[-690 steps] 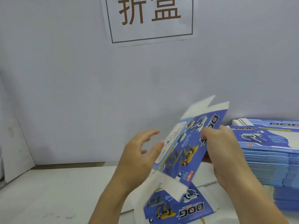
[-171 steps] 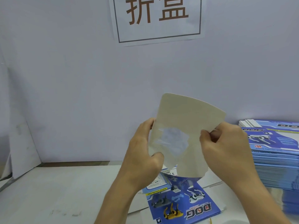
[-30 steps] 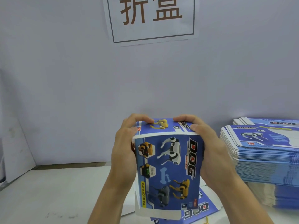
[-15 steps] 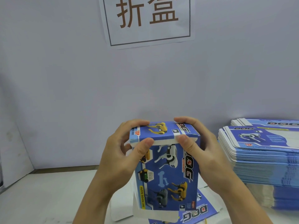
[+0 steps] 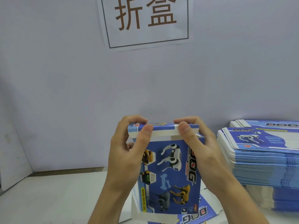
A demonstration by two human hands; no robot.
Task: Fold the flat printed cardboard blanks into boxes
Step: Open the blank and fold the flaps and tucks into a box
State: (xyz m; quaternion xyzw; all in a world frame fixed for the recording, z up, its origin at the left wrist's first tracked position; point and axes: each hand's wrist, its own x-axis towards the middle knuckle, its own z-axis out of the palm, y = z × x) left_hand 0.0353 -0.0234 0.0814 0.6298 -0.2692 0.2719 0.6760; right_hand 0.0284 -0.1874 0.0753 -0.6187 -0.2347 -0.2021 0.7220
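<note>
Box [image 5: 169, 175], printed cardboard, blue, held upright in mid-air above the white table [image 5: 53, 199], near centre. Change since half a second ago: top flap, then raised with its blue face tilted toward the camera, is now pressed down nearly level, its white tuck strip bent over the front edge; both thumbs have moved up onto that strip. Left hand [image 5: 127, 156]: fingers curled over the top from behind, thumb pressing the strip, gripping the box. Right hand [image 5: 202, 152]: same hold on the right corner. Front panel: white, yellow and grey robot dogs, a bone, "DOG" lettering running sideways. Bottom flap hangs unfolded, white. Beneath it on the table, one flat blank [image 5: 199, 215], printed side up. Far right: tall stack of flat blanks [image 5: 262, 159]. Wall behind: paper sign [image 5: 145, 21] with two brown characters.
</note>
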